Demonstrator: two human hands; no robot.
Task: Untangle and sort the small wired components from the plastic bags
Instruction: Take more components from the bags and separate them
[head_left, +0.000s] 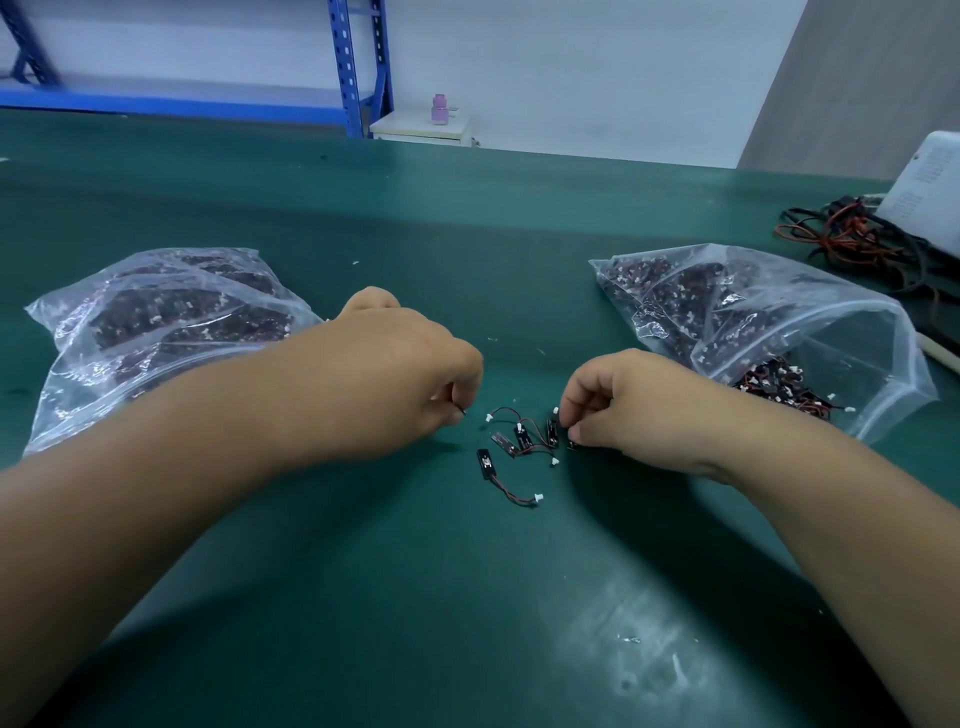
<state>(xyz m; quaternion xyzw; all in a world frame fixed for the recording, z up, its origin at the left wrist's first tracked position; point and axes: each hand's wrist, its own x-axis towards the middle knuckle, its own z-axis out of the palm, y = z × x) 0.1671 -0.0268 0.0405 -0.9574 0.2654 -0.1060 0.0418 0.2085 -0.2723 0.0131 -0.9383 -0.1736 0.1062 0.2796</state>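
Hands worked close together over the green bench (363, 571). The left hand (405, 374) had its fingers curled and pinched a thin dark bit (461, 413) at its tips. It was too small to tell if it was a wire or a part. The right hand (623, 410) had curled fingers too and pinched a small black part (573, 445) down on the bench.

Between the two hands lay a little tangle of wired parts (524, 439), with red and black wires crossing and white plugs at the ends. One wired part (484, 464) lay just beside the tangle, nearer the person, and looked free. The left bag (156, 322) sat full, well off to the left. The right bag (779, 322) sat open on the right, with loose parts (779, 387) at its mouth.

To do this step well, the person would likely need to hold one part still and pull the other slowly. A hard tug could snap a thin wire or pull off a plug. Each free part should go in its own spot, away from the tangle, so it would not knot up again.
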